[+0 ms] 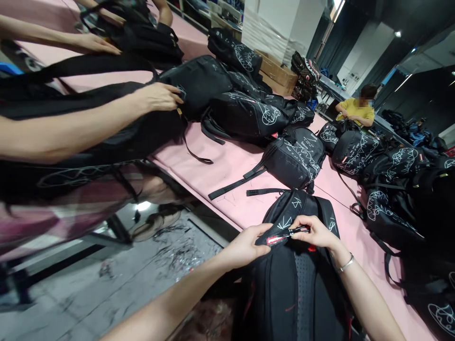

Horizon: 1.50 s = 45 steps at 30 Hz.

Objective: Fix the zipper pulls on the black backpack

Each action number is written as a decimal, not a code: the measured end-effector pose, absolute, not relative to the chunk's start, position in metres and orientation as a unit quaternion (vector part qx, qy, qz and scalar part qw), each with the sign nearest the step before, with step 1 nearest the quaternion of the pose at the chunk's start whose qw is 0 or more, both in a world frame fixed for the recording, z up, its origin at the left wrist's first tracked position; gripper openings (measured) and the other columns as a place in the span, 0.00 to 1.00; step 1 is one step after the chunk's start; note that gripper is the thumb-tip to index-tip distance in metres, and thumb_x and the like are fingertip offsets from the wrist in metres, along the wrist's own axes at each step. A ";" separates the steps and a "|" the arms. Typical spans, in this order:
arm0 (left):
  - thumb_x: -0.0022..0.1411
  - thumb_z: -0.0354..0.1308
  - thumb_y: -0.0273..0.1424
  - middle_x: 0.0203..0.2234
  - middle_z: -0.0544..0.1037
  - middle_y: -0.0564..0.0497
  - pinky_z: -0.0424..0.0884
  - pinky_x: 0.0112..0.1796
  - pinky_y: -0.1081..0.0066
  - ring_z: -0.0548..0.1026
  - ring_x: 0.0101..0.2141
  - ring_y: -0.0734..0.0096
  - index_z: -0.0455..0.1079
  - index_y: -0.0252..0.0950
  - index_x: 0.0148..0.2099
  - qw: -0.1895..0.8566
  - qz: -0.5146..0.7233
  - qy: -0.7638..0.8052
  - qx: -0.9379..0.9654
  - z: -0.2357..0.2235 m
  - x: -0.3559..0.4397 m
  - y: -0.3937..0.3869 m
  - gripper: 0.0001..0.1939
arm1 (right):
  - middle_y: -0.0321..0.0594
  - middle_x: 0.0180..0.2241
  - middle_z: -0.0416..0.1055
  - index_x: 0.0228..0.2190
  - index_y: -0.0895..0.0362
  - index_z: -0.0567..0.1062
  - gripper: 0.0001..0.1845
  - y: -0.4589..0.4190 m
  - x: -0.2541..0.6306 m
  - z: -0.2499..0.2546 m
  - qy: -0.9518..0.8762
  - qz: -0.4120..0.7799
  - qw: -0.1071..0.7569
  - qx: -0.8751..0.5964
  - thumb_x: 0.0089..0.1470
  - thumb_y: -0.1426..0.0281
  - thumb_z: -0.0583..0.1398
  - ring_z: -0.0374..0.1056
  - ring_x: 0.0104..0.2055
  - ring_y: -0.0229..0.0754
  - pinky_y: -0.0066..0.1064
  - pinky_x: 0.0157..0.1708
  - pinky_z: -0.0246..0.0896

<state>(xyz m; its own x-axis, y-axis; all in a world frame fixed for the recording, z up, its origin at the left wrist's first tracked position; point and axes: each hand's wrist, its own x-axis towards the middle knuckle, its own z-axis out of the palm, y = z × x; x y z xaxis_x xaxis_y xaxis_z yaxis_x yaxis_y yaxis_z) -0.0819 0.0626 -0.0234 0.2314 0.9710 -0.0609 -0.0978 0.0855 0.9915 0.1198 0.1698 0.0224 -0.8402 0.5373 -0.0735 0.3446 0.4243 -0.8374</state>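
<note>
A black backpack (295, 279) with white line drawings lies at the near edge of the pink table (227, 166), its padded back panel facing me. My left hand (245, 244) pinches the fabric at the backpack's top. My right hand (314, 232), with a silver bracelet on the wrist, holds a small dark tool with a red part (287, 234) against the same spot. Both hands meet at the top of the bag.
Several more black backpacks (295, 158) are spread across the table. Another person's hand (156, 97) at left handles a black bag (199, 83). A person in a yellow shirt (355, 111) works at the far end. Cardboard box (277, 71) behind. Grey floor (106, 293) at lower left.
</note>
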 end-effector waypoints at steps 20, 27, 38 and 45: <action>0.42 0.55 0.23 0.43 0.75 0.47 0.63 0.48 0.64 0.71 0.44 0.59 0.67 0.32 0.48 0.560 0.448 0.452 0.530 -0.018 -0.075 0.061 0.26 | 0.34 0.24 0.68 0.30 0.58 0.73 0.11 0.159 0.123 0.036 -0.868 0.410 0.092 -0.264 0.50 0.63 0.61 0.57 0.23 0.33 0.24 0.23 0.51; 0.41 0.53 0.23 0.41 0.76 0.49 0.64 0.46 0.67 0.71 0.42 0.60 0.69 0.32 0.46 0.511 0.437 0.486 0.560 -0.016 -0.072 0.061 0.25 | 0.36 0.27 0.71 0.29 0.58 0.73 0.10 0.152 0.117 0.038 -0.871 0.406 0.106 -0.256 0.51 0.64 0.61 0.62 0.26 0.35 0.25 0.26 0.55; 0.43 0.53 0.22 0.39 0.76 0.49 0.65 0.45 0.66 0.72 0.42 0.61 0.69 0.33 0.45 0.508 0.436 0.482 0.565 -0.008 -0.065 0.059 0.22 | 0.34 0.23 0.68 0.30 0.58 0.73 0.08 0.143 0.114 0.040 -0.889 0.374 0.106 -0.242 0.51 0.65 0.61 0.58 0.22 0.33 0.24 0.23 0.51; 0.46 0.63 0.32 0.49 0.72 0.46 0.61 0.51 0.63 0.69 0.48 0.61 0.65 0.35 0.52 0.650 0.523 0.378 0.401 -0.010 -0.080 0.062 0.28 | 0.40 0.32 0.69 0.33 0.56 0.74 0.08 0.151 0.132 0.005 -0.817 0.350 0.331 -0.317 0.50 0.66 0.61 0.65 0.35 0.42 0.33 0.35 0.61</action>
<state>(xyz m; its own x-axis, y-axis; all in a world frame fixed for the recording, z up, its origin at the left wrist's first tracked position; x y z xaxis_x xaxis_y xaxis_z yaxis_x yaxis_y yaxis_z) -0.0801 0.0621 -0.0097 0.1663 0.9834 -0.0725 -0.3775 0.1314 0.9166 0.1321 0.1513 0.0050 -0.5800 0.7493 0.3197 0.2851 0.5543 -0.7819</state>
